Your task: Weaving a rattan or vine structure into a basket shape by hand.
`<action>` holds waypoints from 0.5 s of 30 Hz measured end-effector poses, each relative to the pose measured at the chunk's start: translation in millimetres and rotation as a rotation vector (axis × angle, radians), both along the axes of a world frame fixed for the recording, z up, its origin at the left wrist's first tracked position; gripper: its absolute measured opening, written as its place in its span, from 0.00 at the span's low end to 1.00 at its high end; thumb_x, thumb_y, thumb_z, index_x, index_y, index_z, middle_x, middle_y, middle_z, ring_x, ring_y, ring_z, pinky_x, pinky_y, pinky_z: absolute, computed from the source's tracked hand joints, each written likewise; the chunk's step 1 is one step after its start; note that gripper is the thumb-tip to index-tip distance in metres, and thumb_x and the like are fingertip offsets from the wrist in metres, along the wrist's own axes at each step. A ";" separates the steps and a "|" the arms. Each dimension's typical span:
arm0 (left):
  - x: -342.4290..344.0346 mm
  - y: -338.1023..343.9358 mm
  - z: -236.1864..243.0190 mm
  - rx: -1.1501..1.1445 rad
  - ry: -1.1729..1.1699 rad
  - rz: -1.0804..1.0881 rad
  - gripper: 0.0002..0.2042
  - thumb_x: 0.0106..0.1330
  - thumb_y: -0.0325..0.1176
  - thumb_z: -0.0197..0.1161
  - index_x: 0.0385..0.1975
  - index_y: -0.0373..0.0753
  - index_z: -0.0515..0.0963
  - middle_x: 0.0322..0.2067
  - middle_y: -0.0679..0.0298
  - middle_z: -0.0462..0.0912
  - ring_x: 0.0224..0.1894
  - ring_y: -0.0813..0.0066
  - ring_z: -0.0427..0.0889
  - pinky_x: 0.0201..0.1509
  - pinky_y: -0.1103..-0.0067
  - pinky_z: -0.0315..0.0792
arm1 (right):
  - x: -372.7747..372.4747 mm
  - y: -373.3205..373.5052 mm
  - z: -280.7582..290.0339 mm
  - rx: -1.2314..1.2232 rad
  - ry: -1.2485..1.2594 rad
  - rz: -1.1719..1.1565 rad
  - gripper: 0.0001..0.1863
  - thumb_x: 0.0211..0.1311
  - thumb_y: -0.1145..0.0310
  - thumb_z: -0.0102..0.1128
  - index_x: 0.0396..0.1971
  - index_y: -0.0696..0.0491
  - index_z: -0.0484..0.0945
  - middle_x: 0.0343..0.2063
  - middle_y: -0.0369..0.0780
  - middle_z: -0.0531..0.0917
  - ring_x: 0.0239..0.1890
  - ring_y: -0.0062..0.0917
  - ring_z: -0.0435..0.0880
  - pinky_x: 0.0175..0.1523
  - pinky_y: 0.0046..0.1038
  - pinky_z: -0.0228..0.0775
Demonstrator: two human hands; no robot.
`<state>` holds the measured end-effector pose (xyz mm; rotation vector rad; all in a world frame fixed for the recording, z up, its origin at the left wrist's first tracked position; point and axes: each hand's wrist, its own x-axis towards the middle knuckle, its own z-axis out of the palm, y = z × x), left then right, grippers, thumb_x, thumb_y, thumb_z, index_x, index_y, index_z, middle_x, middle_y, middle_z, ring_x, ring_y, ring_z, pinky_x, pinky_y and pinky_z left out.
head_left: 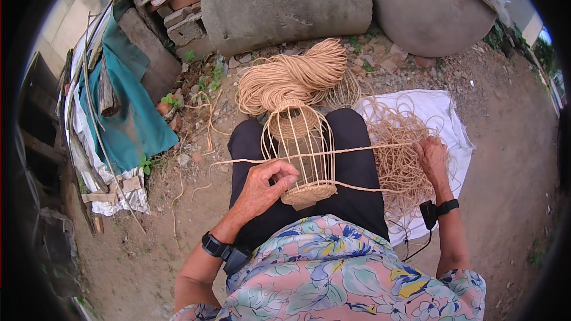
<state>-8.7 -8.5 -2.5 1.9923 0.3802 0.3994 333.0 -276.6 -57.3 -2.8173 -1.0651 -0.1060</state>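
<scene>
An unfinished basket (309, 195) rests between my thighs, with thin bare stakes rising from one tan woven end to a woven ring at the far end. My left hand (264, 185) is closed at its left side, fingers curled against the stakes; what they pinch is hidden. A tan twisted cord (363, 149) stretches across the stakes, past my left knuckles, to my right hand (432, 156). That hand is closed on the cord, above a loose tangle of cord (399, 169). A second strand runs from the near woven end toward the tangle.
A thick coiled hank of cord (291, 77) lies beyond my knees. The tangle sits on a white sack (455, 142) on the dirt. Large grey concrete pieces (285, 9) stand at the back. Teal cloth (128, 113), sticks and bricks are heaped at left.
</scene>
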 end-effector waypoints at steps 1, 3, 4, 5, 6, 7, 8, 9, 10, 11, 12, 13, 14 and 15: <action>1.2 -0.3 -0.1 -0.022 0.033 -0.008 0.05 0.62 0.27 0.64 0.35 0.34 0.80 0.29 0.69 0.80 0.29 0.84 0.74 0.35 0.83 0.71 | 3.1 -1.3 -5.1 0.000 -0.002 -0.003 0.13 0.62 0.59 0.58 0.28 0.54 0.80 0.37 0.42 0.78 0.42 0.39 0.74 0.48 0.41 0.64; 3.9 -2.8 0.5 -0.020 0.037 -0.012 0.05 0.62 0.27 0.64 0.35 0.34 0.80 0.26 0.69 0.78 0.26 0.84 0.73 0.32 0.83 0.69 | 6.6 -0.7 -11.6 0.087 -0.098 -0.044 0.12 0.62 0.59 0.58 0.32 0.54 0.80 0.38 0.42 0.79 0.43 0.39 0.74 0.49 0.42 0.64; 4.4 -3.8 -0.3 -0.018 0.044 -0.010 0.05 0.62 0.26 0.64 0.35 0.35 0.79 0.23 0.68 0.77 0.23 0.84 0.71 0.28 0.83 0.68 | -9.4 21.9 2.5 0.172 -0.089 0.048 0.14 0.62 0.60 0.58 0.40 0.54 0.78 0.42 0.43 0.78 0.46 0.39 0.74 0.51 0.42 0.64; 5.0 -4.4 -3.1 -0.013 0.052 -0.013 0.05 0.62 0.26 0.64 0.35 0.35 0.79 0.23 0.68 0.77 0.23 0.84 0.71 0.28 0.83 0.68 | -27.1 45.7 11.7 0.316 -0.076 0.202 0.16 0.61 0.59 0.58 0.43 0.54 0.77 0.44 0.43 0.77 0.48 0.39 0.73 0.53 0.41 0.63; 4.4 -4.8 -6.5 -0.024 0.067 -0.019 0.05 0.62 0.27 0.64 0.35 0.35 0.79 0.23 0.68 0.77 0.22 0.84 0.71 0.28 0.83 0.68 | -48.0 68.6 19.5 0.463 -0.060 0.359 0.19 0.61 0.58 0.59 0.47 0.55 0.75 0.46 0.44 0.77 0.49 0.39 0.72 0.55 0.40 0.62; 4.0 -4.3 -8.8 -0.040 0.077 -0.028 0.05 0.62 0.28 0.64 0.35 0.35 0.79 0.22 0.68 0.76 0.22 0.84 0.71 0.27 0.83 0.68 | -74.0 85.1 34.1 0.454 -0.026 0.493 0.21 0.60 0.58 0.59 0.48 0.55 0.74 0.47 0.44 0.76 0.51 0.39 0.71 0.57 0.40 0.61; 4.1 -4.6 -9.4 -0.036 0.082 -0.033 0.05 0.62 0.28 0.64 0.35 0.35 0.79 0.22 0.68 0.76 0.22 0.84 0.71 0.27 0.83 0.68 | -97.3 99.5 45.5 0.447 0.006 0.625 0.23 0.60 0.57 0.60 0.50 0.56 0.74 0.49 0.43 0.75 0.52 0.38 0.71 0.58 0.39 0.59; 4.1 -5.4 -9.6 -0.026 0.096 -0.040 0.05 0.62 0.28 0.64 0.35 0.35 0.79 0.23 0.68 0.77 0.22 0.83 0.71 0.27 0.82 0.68 | -114.8 111.3 47.3 0.443 -0.019 0.714 0.22 0.58 0.56 0.61 0.48 0.55 0.74 0.48 0.43 0.75 0.53 0.37 0.70 0.60 0.38 0.58; 5.1 -5.9 -8.9 -0.019 0.107 -0.049 0.05 0.62 0.29 0.64 0.35 0.35 0.79 0.23 0.68 0.77 0.22 0.83 0.72 0.27 0.82 0.68 | -126.5 118.6 46.4 0.477 -0.070 0.783 0.17 0.57 0.57 0.62 0.40 0.54 0.76 0.41 0.41 0.75 0.49 0.35 0.71 0.57 0.37 0.59; 5.6 -6.0 -5.7 -0.015 0.107 -0.054 0.05 0.62 0.29 0.64 0.35 0.35 0.79 0.23 0.68 0.77 0.22 0.83 0.72 0.27 0.82 0.68 | -127.3 116.1 43.5 0.480 -0.072 0.779 0.17 0.57 0.57 0.62 0.40 0.54 0.76 0.41 0.41 0.75 0.49 0.35 0.71 0.57 0.37 0.59; 5.4 -6.2 -1.7 -0.015 0.152 -0.051 0.06 0.62 0.29 0.64 0.35 0.35 0.79 0.25 0.69 0.78 0.25 0.84 0.73 0.30 0.83 0.69 | -126.1 113.3 39.2 0.427 0.009 0.827 0.14 0.56 0.59 0.63 0.35 0.54 0.76 0.37 0.40 0.74 0.47 0.34 0.71 0.55 0.36 0.59; 4.8 -6.7 1.4 -0.017 0.195 -0.048 0.06 0.62 0.29 0.64 0.35 0.34 0.79 0.27 0.70 0.79 0.27 0.85 0.74 0.33 0.84 0.70 | -122.9 109.1 36.8 0.370 0.090 0.875 0.12 0.56 0.60 0.64 0.30 0.53 0.77 0.34 0.39 0.73 0.44 0.33 0.71 0.53 0.36 0.60; 4.0 -6.0 2.7 -0.018 0.193 -0.049 0.06 0.62 0.29 0.64 0.35 0.34 0.79 0.27 0.70 0.79 0.27 0.85 0.74 0.33 0.84 0.70 | -109.5 97.9 34.3 0.441 0.049 0.850 0.10 0.56 0.62 0.63 0.24 0.53 0.76 0.30 0.38 0.71 0.40 0.32 0.70 0.49 0.35 0.60; 0.8 -6.2 3.6 -0.003 0.141 -0.041 0.06 0.62 0.29 0.64 0.35 0.34 0.79 0.27 0.69 0.79 0.28 0.84 0.74 0.34 0.83 0.70 | -89.3 83.1 31.5 0.412 -0.053 0.789 0.10 0.56 0.63 0.63 0.25 0.53 0.76 0.30 0.38 0.72 0.39 0.33 0.70 0.48 0.36 0.60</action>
